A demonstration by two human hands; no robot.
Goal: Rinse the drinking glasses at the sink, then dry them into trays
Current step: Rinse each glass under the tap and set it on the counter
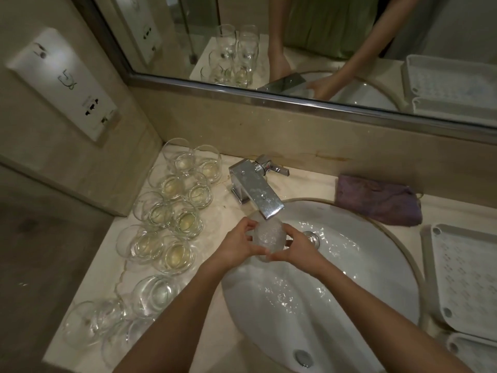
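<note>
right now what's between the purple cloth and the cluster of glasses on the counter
In the head view, the chrome faucet stands between the purple cloth and the glasses on the counter, its spout over the glass held by both hands.

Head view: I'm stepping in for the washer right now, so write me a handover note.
Left hand and right hand: both grip one clear drinking glass under the running chrome tap, over the white basin.
Waiting: clear glasses on the counter, left of the basin.
Right: purple cloth, white slotted tray, no glass in its visible part.
Left: finish rinsing, dry, tray them.
</note>
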